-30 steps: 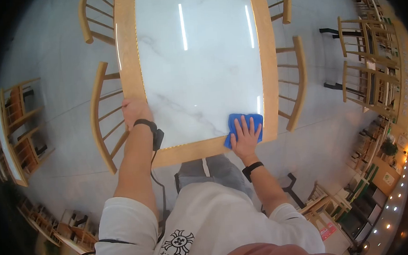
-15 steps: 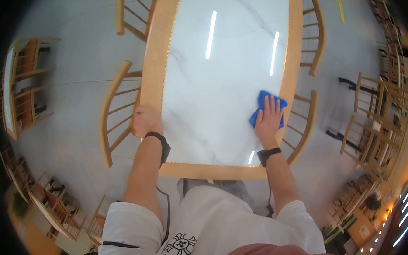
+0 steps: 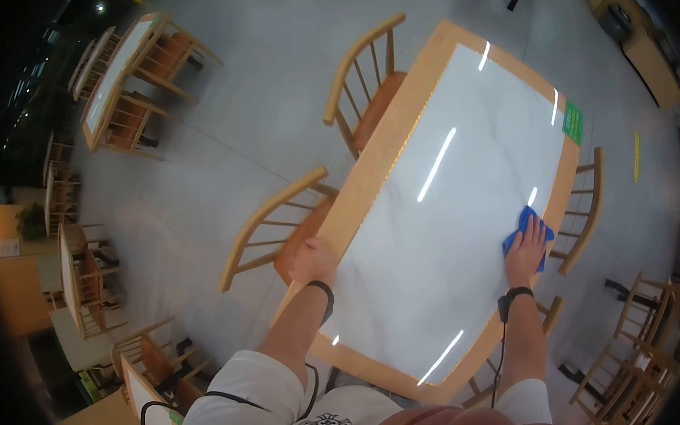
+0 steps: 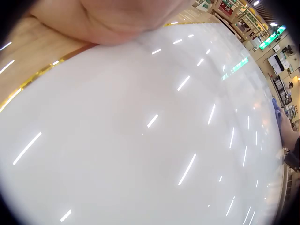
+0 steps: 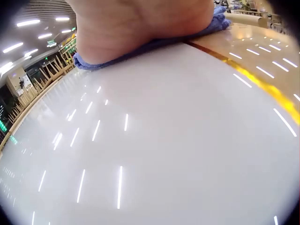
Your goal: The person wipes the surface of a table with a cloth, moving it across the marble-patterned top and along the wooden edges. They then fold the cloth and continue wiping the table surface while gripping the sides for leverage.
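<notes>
While the right hand (image 3: 525, 259), open, presses a blue cloth (image 3: 526, 217) on the glossy marbled tabletop (image 3: 450, 237), the left hand (image 3: 312, 262) touches its wooden border (image 3: 379, 155) (grip: cannot tell); chairs (image 3: 165, 56), upper left.

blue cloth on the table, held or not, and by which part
No grip shows: the right hand lies flat over the middle of the blue cloth.

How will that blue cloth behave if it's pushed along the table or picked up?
The blue cloth looks floppy: its edges are rumpled, so it would probably droop when lifted. It seems thin, so likely light. Under the flat right hand it should slide fairly easily, since the glossy tabletop looks smooth, though it may bunch.
</notes>
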Available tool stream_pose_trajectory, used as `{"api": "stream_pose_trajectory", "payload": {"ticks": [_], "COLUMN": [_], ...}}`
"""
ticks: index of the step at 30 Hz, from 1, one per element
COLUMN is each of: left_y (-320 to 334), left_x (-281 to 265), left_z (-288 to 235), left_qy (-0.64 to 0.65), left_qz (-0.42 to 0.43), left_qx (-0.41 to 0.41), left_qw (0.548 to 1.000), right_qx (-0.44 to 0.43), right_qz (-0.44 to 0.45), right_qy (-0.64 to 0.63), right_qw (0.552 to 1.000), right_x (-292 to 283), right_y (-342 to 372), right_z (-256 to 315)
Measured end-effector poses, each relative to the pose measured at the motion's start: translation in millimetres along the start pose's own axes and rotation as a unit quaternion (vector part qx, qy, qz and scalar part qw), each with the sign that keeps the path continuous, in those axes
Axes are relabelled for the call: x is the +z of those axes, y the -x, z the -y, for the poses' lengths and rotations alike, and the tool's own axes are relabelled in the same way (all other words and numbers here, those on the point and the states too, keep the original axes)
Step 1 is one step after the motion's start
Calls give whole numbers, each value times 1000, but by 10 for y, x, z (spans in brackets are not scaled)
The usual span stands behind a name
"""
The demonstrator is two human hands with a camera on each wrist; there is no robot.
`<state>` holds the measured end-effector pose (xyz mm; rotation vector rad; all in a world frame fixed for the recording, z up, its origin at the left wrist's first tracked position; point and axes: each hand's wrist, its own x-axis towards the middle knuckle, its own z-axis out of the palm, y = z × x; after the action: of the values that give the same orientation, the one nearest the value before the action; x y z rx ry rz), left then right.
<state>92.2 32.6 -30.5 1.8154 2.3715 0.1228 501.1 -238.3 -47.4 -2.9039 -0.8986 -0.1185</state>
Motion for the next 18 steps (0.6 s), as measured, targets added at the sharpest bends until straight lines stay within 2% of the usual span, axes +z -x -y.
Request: {"api": "stream_pose_trajectory", "payload": {"ticks": [3, 4, 18], "left_y": [3, -1, 23], "left_x": [26, 40, -16], "left_z": [-17, -9, -9], "left_qy": [9, -3, 14], "left_qz": [14, 13, 25], "left_qx": [-41, -35, -29], "left_qw": [999, 999, 999], "right_qx": [2, 5, 1], "right_qz": [9, 6, -12], "right_qy": [14, -17, -18], "right_qw": [1000, 1000, 1000], "right_x": [-76, -69, -58], "right_y": [1, -4, 18], "right_z": [35, 30, 20]}}
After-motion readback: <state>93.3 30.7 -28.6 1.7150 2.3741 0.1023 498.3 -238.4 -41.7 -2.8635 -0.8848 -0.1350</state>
